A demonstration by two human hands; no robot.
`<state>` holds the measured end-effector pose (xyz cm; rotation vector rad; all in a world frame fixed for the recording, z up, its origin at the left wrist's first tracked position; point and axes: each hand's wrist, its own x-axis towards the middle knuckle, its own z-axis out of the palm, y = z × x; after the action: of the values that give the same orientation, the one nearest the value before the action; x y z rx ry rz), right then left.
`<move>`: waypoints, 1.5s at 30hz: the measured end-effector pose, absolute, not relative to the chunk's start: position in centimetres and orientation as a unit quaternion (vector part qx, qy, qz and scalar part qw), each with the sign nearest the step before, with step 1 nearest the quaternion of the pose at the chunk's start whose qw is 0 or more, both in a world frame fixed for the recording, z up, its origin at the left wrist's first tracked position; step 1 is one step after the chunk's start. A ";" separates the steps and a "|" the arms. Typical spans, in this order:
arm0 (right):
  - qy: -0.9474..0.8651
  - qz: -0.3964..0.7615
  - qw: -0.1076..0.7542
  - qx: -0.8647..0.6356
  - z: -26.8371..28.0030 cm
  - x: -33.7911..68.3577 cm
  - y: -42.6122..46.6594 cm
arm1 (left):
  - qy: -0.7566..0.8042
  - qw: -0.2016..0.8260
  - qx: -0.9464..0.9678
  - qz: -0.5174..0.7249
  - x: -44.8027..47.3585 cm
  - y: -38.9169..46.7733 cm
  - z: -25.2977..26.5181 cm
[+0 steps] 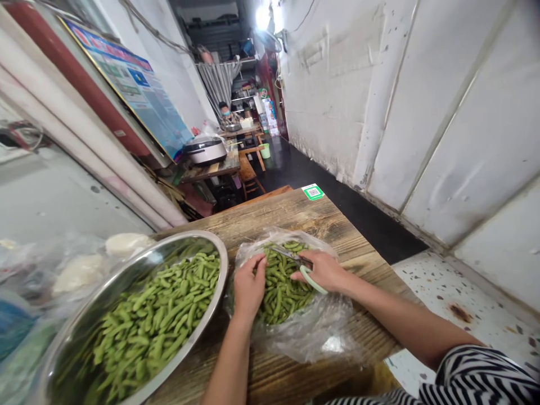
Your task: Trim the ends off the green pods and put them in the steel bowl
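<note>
- In the head view, my right hand (327, 271) is closed around the pale green handle of the scissors (313, 280), whose metal blades point to the far left over the green pods (280, 295) in the clear plastic bag (331, 340).
- My left hand (248, 281) is at the left side of these pods, thumb and fingers bent toward one another; I cannot tell whether they pinch a pod.
- The bag lies spread open on the wooden table (352, 233), its near side crumpled.
- Just left of it, the big steel bowl (224, 253) holds more green pods.
- At the table's far right corner lies a green and white card (313, 192) with a QR code; its small print is too fine for me to read.
- On the far left hangs a blue poster (130, 84) with a pinkish-red heading, its lettering too blurred to make out.
- Beyond my table, a pale cooker with a dark lid (205, 150) stands on another table (211, 170), and a person (229, 115) is farther back.
</note>
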<state>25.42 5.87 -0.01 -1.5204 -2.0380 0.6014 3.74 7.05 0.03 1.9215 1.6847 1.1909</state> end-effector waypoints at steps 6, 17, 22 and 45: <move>-0.774 0.238 0.266 -0.523 0.4 25.4 5.5 | 0.553 0.234 0.662 0.449 4.3 6.6 -0.5; -0.778 0.280 0.286 -0.484 0.1 25.4 5.4 | 0.525 0.370 0.592 0.487 4.5 6.6 -0.7; -0.774 0.291 0.292 -0.480 -0.1 25.3 5.4 | 0.501 0.479 0.465 0.550 5.1 6.5 -0.2; -0.797 0.206 0.260 -0.506 -0.4 26.0 5.9 | 0.551 0.303 0.620 0.469 4.6 6.7 -1.0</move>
<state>25.96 5.89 -0.44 -1.3696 -2.1579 0.5574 4.61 6.70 -0.97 1.6446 1.4593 1.2443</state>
